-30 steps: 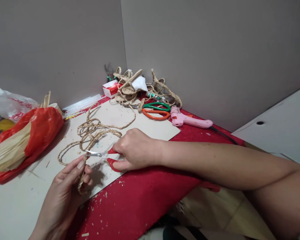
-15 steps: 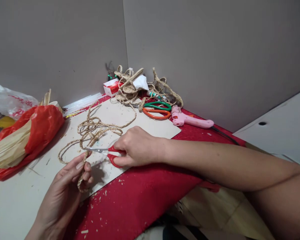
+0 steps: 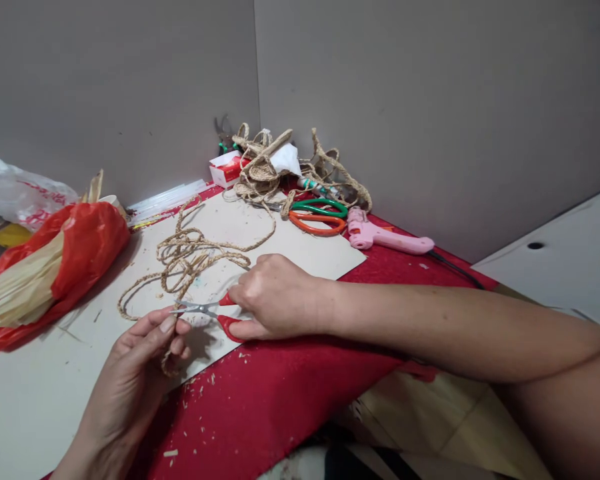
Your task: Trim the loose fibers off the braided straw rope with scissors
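Note:
A braided straw cord [image 3: 187, 257] lies in loose loops on a pale board [image 3: 135, 250]. My left hand [image 3: 143, 350] pinches one stretch of it between thumb and fingers, and a short looped piece hangs below the fingertips. In my right hand [image 3: 273, 297] are scissors [image 3: 203, 309] with red handles, my fingers and thumb through the rings. Their blades point left and sit around the cord just above my left fingertips. Whether the cord is cut through I cannot tell.
Red plastic bag [image 3: 93, 240] with pale dried husks [image 3: 25, 283] at left. At the back: more cord [image 3: 263, 170], a red-white box [image 3: 226, 170], scissors with green and orange handles [image 3: 317, 218], and a pink glue gun [image 3: 387, 237] with a cable. Scraps dot the red cloth [image 3: 260, 400].
The scissor blades have moved down slightly and across the cord, close to my left fingertips. My left thumb has shifted up along the cord. The view has tilted a little.

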Tool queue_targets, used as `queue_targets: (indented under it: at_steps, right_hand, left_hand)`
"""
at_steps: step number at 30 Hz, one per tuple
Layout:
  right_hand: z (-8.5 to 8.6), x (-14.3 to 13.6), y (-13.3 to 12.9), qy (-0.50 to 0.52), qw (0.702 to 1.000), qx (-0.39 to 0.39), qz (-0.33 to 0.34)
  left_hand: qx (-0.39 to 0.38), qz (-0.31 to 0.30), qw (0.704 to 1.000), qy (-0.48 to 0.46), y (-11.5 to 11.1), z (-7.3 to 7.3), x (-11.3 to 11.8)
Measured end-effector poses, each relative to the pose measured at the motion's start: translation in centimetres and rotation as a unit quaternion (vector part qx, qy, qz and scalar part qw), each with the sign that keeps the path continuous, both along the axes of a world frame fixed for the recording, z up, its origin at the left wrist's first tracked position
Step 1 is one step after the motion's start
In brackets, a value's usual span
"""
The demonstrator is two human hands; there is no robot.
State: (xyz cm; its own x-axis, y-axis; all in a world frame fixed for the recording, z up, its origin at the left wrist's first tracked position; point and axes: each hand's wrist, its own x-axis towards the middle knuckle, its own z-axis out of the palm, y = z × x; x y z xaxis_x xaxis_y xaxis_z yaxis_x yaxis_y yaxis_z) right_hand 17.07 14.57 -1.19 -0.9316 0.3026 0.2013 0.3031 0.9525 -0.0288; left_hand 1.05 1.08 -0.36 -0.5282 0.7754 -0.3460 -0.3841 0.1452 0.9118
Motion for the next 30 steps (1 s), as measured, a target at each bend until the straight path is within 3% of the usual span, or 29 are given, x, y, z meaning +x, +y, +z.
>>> queue_targets:
  at_steps: [7,12,18,24,30]
  right_hand:
    - [0.5,-0.1,0.2,-0.052,0.998,-0.041,0.006]
    - [0.6,0.2,0.9,-0.023,0.997,-0.070,0.018]
    - [0.3,0.2,0.8,0.011,0.999,-0.043,0.006]
    - [-0.6,0.1,0.2,-0.016,1.000,-0.006,0.005]
    - [-0.8,-0.1,1.2,0.064,0.992,-0.108,0.001]
  left_hand:
    - [-0.024,0.022,0.999,-0.016,0.0,0.0,-0.1]
    - [-0.009,0.001,1.000,0.000,0.0,0.2,0.0]
    - [0.002,-0.013,1.000,-0.010,-0.1,0.3,0.0]
    - [0.030,-0.051,0.997,-0.050,-0.1,-0.5,-0.3]
    - [0.042,-0.063,0.995,-0.060,-0.2,-0.5,-0.6]
